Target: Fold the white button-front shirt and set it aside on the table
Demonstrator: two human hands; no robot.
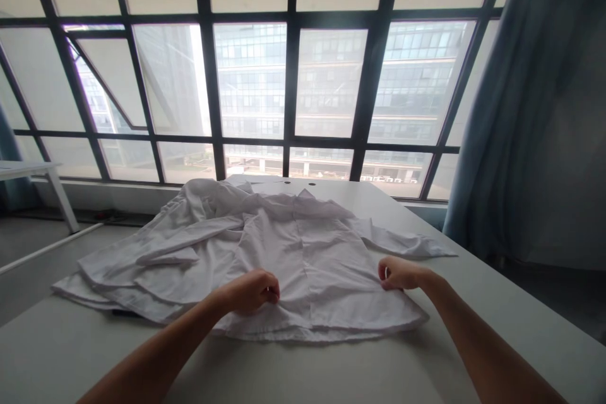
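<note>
A white shirt (307, 265) lies spread on the table, its hem toward me and its collar at the far end. One sleeve reaches out to the right; another sleeve lies over the cloth on the left. My left hand (253, 290) is closed, pinching the shirt a little above the hem, left of the front seam. At the right side edge, my right hand (400, 273) pinches the shirt between thumb and fingers. More white garments (142, 252) lie in a loose, wrinkled heap to the left, partly under the shirt.
The white table (473, 303) extends toward large framed windows (250, 82), one pane tilted out at the left. A blue-grey curtain (502, 107) hangs at the right. Another white table (42, 167) stands at the far left. A dark item (125, 314) shows under the heap.
</note>
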